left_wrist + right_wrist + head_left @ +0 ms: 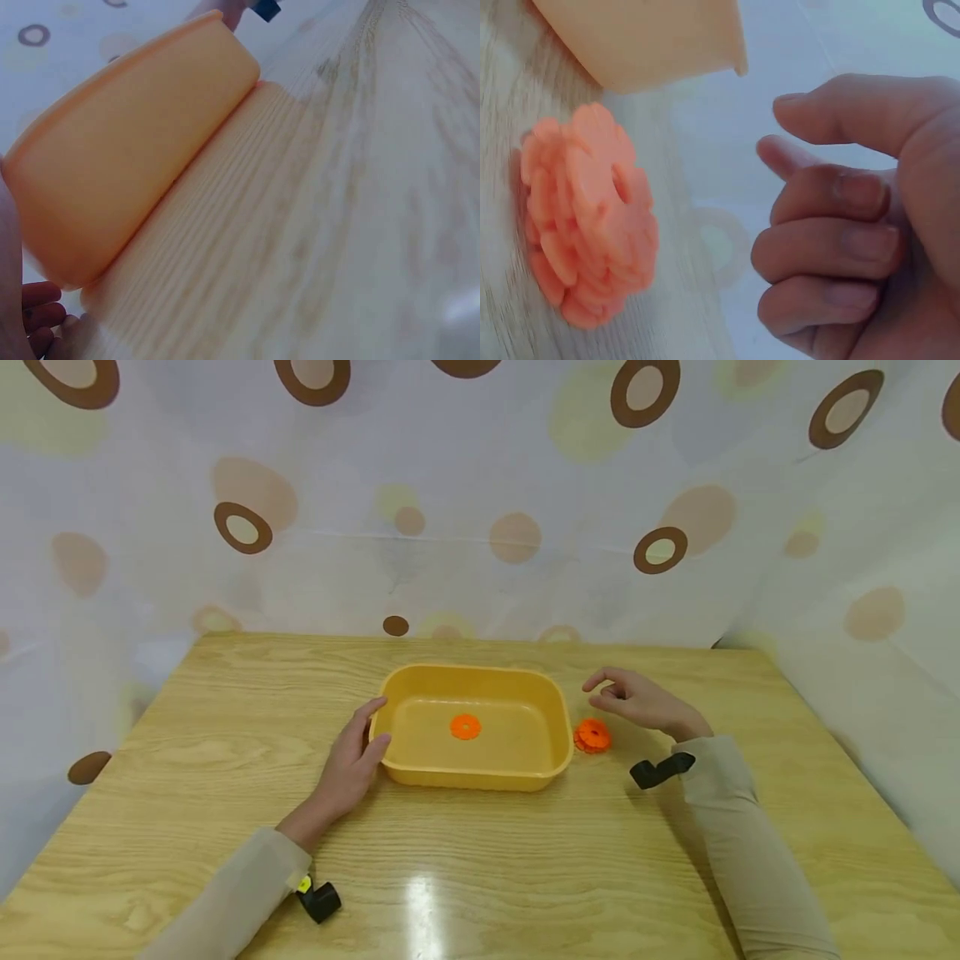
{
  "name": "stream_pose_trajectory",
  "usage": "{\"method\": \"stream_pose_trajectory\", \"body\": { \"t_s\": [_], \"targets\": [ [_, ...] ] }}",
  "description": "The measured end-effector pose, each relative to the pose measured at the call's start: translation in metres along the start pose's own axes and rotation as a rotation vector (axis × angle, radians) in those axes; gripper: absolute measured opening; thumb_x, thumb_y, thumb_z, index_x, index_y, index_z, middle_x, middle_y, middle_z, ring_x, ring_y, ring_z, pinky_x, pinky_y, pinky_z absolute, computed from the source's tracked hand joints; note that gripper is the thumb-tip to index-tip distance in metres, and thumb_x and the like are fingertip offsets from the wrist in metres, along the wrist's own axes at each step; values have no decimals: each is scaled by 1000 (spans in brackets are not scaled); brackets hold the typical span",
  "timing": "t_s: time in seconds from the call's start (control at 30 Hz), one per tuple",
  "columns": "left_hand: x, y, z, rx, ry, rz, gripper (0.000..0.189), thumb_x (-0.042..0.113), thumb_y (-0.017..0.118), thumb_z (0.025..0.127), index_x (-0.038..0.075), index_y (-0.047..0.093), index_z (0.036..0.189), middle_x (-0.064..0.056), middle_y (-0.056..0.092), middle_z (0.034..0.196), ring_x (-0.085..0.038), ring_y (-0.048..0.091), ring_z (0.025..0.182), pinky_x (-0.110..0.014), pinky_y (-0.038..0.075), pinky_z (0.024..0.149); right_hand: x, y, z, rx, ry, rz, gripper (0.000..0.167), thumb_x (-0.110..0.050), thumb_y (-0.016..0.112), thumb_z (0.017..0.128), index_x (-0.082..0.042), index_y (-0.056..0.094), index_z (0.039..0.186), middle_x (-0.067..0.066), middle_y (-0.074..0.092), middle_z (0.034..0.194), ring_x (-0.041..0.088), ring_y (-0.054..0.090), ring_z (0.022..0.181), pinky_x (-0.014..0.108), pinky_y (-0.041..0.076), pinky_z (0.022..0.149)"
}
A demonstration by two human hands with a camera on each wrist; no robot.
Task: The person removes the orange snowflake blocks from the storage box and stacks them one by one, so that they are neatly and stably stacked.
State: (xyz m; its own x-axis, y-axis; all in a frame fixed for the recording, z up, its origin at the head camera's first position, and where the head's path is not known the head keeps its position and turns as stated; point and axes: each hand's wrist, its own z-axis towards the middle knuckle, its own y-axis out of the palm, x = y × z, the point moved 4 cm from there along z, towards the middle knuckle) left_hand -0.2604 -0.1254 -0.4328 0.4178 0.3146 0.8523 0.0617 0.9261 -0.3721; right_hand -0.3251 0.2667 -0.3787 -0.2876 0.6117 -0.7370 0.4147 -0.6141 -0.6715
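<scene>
A shallow yellow plastic basin [480, 777] stands on the wooden table, with one orange flower-shaped disc [465, 727] lying flat on its floor. My left hand [351, 767] holds the basin's left end, thumb and forefinger at the rim; in the left wrist view some fingertips [43, 306] show below its end wall. Just outside the right end is a stack of orange flower-shaped discs [592, 217], each with scalloped edges; the top one shows a slot in its centre. Beside and above that stack hovers my right hand [637, 700], empty, thumb and forefinger apart, other fingers curled.
The wooden table [480, 852] reaches back to a white curtain [465, 577] with brown and beige circles. Black wrist cameras sit on the left sleeve [240, 885] and the right sleeve [750, 835].
</scene>
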Motion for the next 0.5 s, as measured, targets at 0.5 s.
{"method": "stream_pose_trajectory", "body": {
  "t_s": [0.5],
  "targets": [
    [1, 0, 1, -4, -4, 9, 48, 6, 47, 99, 2, 36, 145, -22, 35, 150, -33, 31, 141, -46, 22, 114, -39, 10, 27, -17, -79, 48, 24, -17, 51, 100, -1, 55, 118, 16, 49, 62, 16, 37, 52, 32, 42, 73]
  ]
}}
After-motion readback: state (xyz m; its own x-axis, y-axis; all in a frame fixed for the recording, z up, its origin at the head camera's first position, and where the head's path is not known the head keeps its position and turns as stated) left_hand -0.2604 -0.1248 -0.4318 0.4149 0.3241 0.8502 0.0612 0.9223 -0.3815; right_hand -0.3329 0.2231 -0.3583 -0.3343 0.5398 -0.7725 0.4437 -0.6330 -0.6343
